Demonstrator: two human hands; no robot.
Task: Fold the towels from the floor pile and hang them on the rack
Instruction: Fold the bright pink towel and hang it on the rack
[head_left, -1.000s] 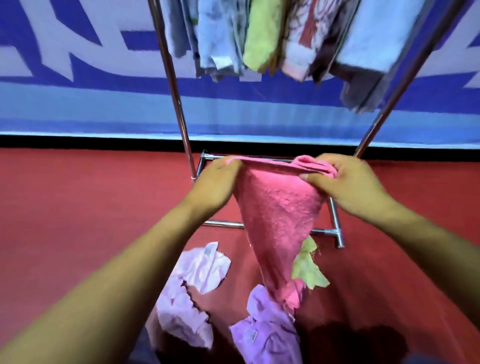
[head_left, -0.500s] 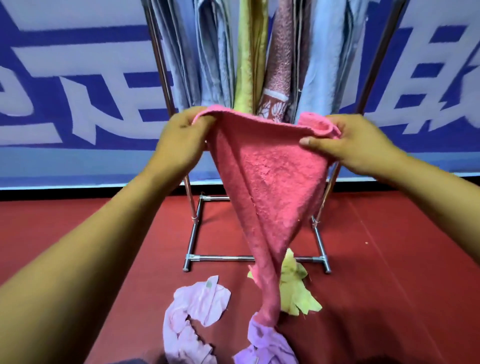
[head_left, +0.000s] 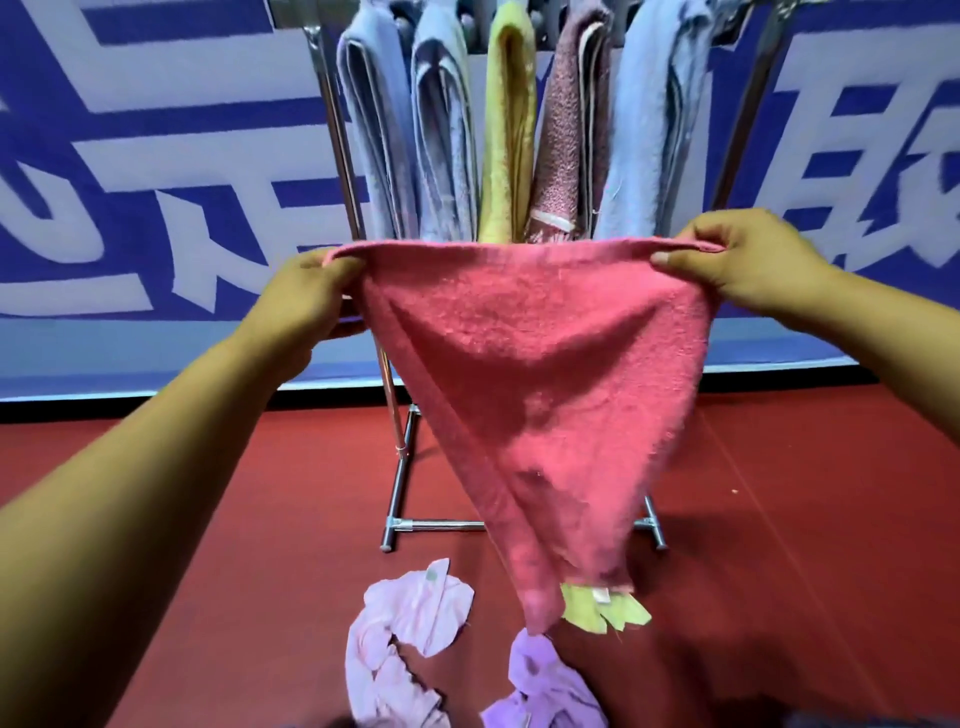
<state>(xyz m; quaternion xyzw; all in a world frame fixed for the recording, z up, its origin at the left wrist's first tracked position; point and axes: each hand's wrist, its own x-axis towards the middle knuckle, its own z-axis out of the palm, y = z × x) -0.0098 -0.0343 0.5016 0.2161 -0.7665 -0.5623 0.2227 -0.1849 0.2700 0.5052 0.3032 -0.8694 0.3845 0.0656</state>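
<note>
Pink towel: a pink towel (head_left: 524, 374) of rough terry is stretched by its top edge between both hands, in the air in front of the rack; the top edge runs nearly level and rolls over slightly; the cloth narrows downward to a point that hangs just above the floor pile; a small white label shows near its lower tip.
Left hand: the left hand (head_left: 306, 301) pinches the towel's left corner; its fingers are curled on the cloth.
Right hand: the right hand (head_left: 737, 260) grips the right corner, thumb on the near face, fingers folded over the edge.
Rack: a metal rack (head_left: 397, 457) stands on the red floor (head_left: 208, 519) against a blue and white banner (head_left: 156, 156); on its top rail hang folded towels side by side: pale blue towels (head_left: 374, 145) at left, a yellow towel (head_left: 509, 130), a speckled mauve towel (head_left: 566, 135), another pale blue towel (head_left: 649, 130) at right.
Floor pile: a light pink towel (head_left: 400, 634), a lilac towel (head_left: 545, 686) and a yellow-green towel (head_left: 602, 613) lie crumpled near the rack's foot; the yellow-green one is partly hidden behind the pink towel's tip.
</note>
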